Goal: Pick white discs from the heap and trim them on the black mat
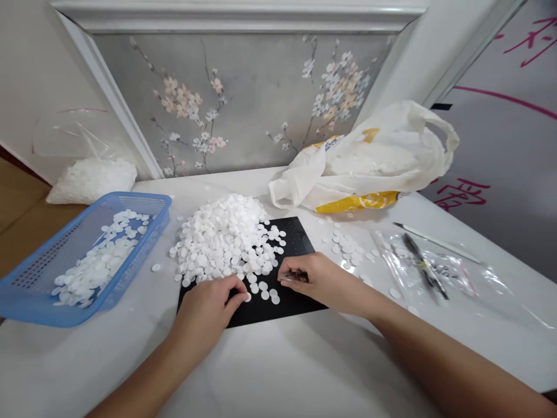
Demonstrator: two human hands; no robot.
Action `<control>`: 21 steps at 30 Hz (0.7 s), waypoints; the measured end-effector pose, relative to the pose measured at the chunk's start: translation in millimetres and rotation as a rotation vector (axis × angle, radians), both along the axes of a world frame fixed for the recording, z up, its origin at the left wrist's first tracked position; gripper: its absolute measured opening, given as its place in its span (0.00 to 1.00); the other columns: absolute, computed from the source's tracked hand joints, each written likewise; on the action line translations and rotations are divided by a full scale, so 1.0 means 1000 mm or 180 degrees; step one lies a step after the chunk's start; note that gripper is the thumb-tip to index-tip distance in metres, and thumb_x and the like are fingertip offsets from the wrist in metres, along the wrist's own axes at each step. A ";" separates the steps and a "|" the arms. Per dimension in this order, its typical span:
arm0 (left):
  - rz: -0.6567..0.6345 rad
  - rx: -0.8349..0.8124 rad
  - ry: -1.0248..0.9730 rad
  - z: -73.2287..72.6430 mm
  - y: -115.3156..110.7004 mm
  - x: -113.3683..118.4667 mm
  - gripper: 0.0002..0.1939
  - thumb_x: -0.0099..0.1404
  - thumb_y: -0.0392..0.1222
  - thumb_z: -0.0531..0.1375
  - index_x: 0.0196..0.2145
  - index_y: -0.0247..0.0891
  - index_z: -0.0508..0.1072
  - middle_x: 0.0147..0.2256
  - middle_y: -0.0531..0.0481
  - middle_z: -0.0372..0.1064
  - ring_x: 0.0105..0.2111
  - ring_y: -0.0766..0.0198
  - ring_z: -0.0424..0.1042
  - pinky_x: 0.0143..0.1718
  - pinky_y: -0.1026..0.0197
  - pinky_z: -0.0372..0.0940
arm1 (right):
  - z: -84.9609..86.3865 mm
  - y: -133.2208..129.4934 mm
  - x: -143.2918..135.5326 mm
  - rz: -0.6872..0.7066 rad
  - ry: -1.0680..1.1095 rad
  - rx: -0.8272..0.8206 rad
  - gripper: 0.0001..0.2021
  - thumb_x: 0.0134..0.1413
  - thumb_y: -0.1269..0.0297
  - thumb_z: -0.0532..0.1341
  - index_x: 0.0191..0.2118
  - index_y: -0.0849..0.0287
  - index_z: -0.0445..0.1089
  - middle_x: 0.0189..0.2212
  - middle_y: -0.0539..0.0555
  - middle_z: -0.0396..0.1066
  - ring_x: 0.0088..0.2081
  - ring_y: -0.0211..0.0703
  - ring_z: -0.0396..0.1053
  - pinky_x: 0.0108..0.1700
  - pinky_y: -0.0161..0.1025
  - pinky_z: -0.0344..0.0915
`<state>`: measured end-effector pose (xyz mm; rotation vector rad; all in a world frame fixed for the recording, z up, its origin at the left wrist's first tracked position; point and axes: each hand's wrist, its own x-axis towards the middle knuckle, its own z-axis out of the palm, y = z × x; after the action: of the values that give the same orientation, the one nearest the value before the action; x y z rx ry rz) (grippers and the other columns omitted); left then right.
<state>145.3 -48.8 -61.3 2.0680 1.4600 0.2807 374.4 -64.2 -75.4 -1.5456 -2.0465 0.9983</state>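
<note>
A large heap of small white discs lies on a black mat and spills over its left edge. My left hand rests at the front of the heap, thumb and forefinger pinched on a white disc. Over the mat's right part, my right hand is closed with its fingertips curled together; a small shiny or clear item shows between them, too small to name. Several loose discs lie on the mat between my two hands.
At left, a blue basket holds more discs, and a clear bag of white pieces sits behind it. A white plastic bag stands behind the mat. To the right are scattered discs, clear bags, a black pen and a white tool.
</note>
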 end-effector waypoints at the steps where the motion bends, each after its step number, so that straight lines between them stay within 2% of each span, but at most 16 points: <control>1: -0.0028 -0.0001 0.0017 0.001 0.000 0.000 0.08 0.61 0.43 0.57 0.27 0.46 0.74 0.16 0.57 0.61 0.18 0.64 0.58 0.23 0.64 0.45 | -0.001 0.001 0.000 -0.0085 -0.0023 0.0043 0.08 0.57 0.64 0.56 0.31 0.55 0.72 0.22 0.46 0.66 0.23 0.36 0.59 0.25 0.32 0.53; 4: -0.0078 -0.0045 0.0105 0.003 0.000 -0.002 0.11 0.63 0.44 0.53 0.31 0.45 0.75 0.17 0.57 0.62 0.18 0.64 0.58 0.23 0.64 0.46 | -0.002 0.000 -0.004 -0.0172 -0.0006 0.0140 0.08 0.57 0.63 0.57 0.31 0.56 0.72 0.22 0.47 0.67 0.24 0.36 0.59 0.25 0.32 0.52; 9: -0.0012 -0.0017 0.0195 0.003 0.001 -0.007 0.14 0.67 0.45 0.48 0.38 0.45 0.72 0.15 0.60 0.53 0.17 0.65 0.55 0.22 0.64 0.46 | -0.002 -0.004 -0.017 -0.0160 -0.0044 0.0083 0.05 0.51 0.65 0.63 0.27 0.59 0.70 0.23 0.47 0.66 0.24 0.36 0.60 0.27 0.33 0.53; 12: -0.0060 -0.0022 0.0238 0.001 0.002 -0.006 0.13 0.67 0.46 0.47 0.38 0.44 0.70 0.15 0.60 0.51 0.17 0.65 0.54 0.21 0.65 0.45 | -0.002 -0.006 -0.022 -0.0197 0.0023 -0.0077 0.06 0.48 0.70 0.64 0.25 0.58 0.67 0.22 0.46 0.64 0.24 0.35 0.59 0.27 0.33 0.52; 17: -0.0203 -0.0073 0.0552 0.003 0.000 0.001 0.09 0.64 0.47 0.54 0.36 0.46 0.73 0.18 0.58 0.58 0.22 0.64 0.61 0.24 0.64 0.48 | 0.001 -0.004 -0.015 -0.0400 0.0524 -0.0240 0.05 0.50 0.70 0.58 0.27 0.57 0.61 0.21 0.44 0.59 0.24 0.35 0.56 0.25 0.32 0.52; 21: -0.0192 -0.0077 0.0617 0.006 -0.003 0.002 0.08 0.63 0.45 0.55 0.33 0.47 0.75 0.21 0.57 0.64 0.24 0.63 0.65 0.26 0.64 0.50 | 0.005 -0.002 -0.005 -0.0307 0.0856 -0.0407 0.06 0.46 0.75 0.54 0.30 0.57 0.60 0.24 0.45 0.64 0.26 0.35 0.58 0.27 0.32 0.54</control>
<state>146.8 -51.7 -55.7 2.1646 1.5006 0.0389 369.3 -66.7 -70.8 -1.4652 -1.7389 1.2457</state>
